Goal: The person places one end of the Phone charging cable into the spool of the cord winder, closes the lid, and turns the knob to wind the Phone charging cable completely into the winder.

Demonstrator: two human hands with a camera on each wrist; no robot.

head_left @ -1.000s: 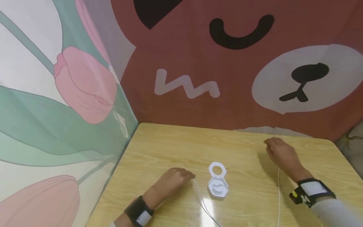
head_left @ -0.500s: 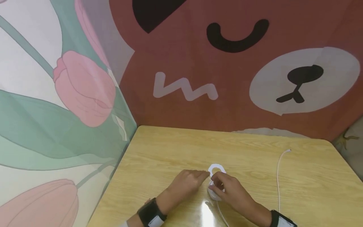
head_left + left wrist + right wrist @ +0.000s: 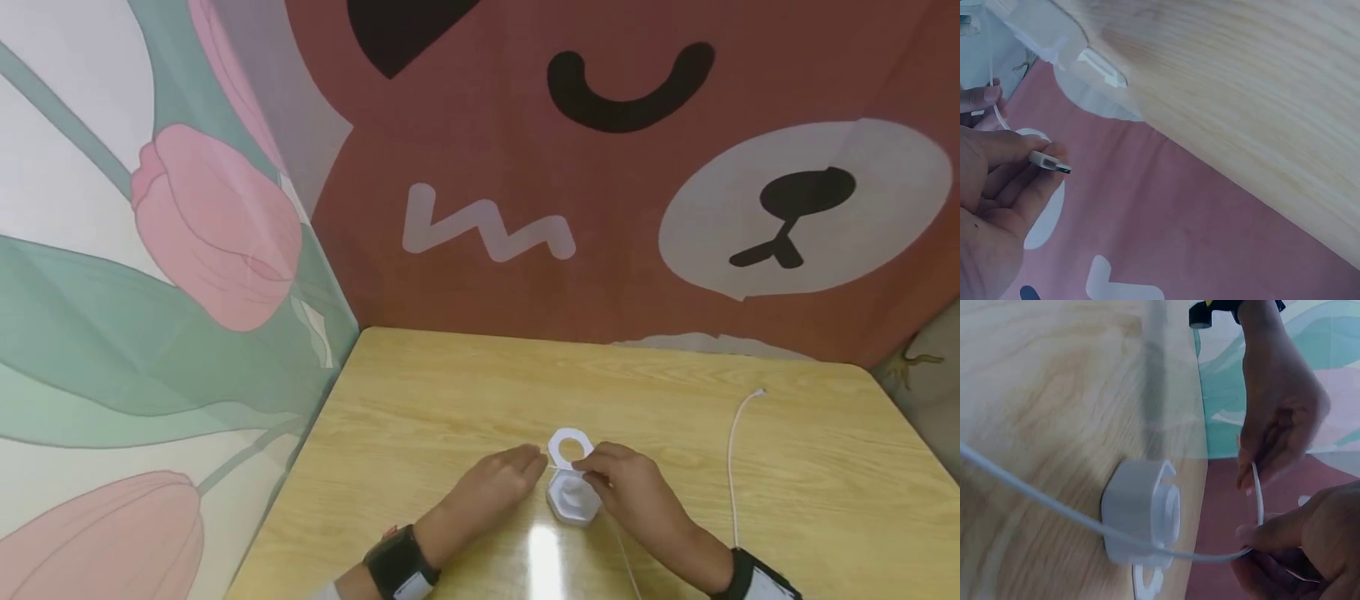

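My left hand (image 3: 498,482) pinches a white USB cable just behind its plug (image 3: 1047,162), whose metal end sticks out past the fingertips. Close by, my right hand (image 3: 636,493) pinches the same cable (image 3: 1054,503) between thumb and fingers. A short stretch of cable runs between the two hands, over the hinge side of a white hexagonal case (image 3: 574,510). The case stands on the table with a round raised core inside. Its lid (image 3: 556,446), with a round hole, is folded back flat, away from me.
A wooden table (image 3: 450,392) fills the front. The cable's other end (image 3: 759,392) lies at the right, its length curving toward the near edge. A printed bear cloth (image 3: 480,292) hangs behind the table, and a tulip cloth (image 3: 225,225) at the left.
My right hand left the cable's far end lying at the right and came to the case, where it now pinches the cable. The left hand moved slightly right, toward the case.
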